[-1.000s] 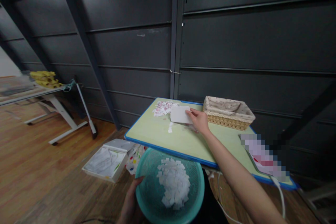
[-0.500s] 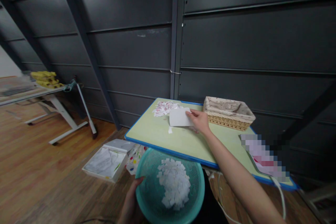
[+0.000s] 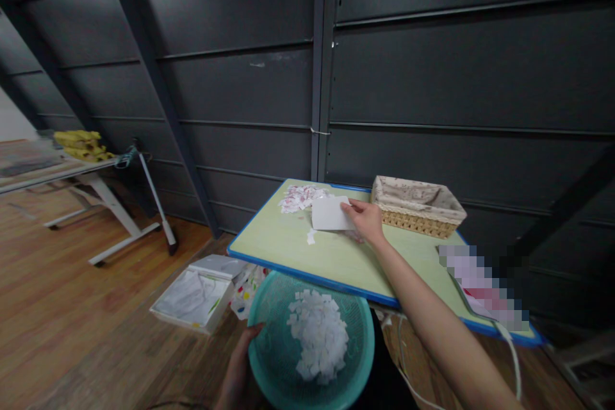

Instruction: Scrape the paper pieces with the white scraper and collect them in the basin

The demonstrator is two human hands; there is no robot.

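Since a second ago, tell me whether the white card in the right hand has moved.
No, barely: the white card in the right hand stays beside the wicker basket, just before the paper scraps.

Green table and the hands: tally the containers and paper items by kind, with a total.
Teal bowls: 1, bowl, rim gripped by left hand, holding white scraps
Wicker baskets: 1, basket on table
White cards: 1, card pinched by right hand
Scrap piles on table: 1, pile
Total: 4
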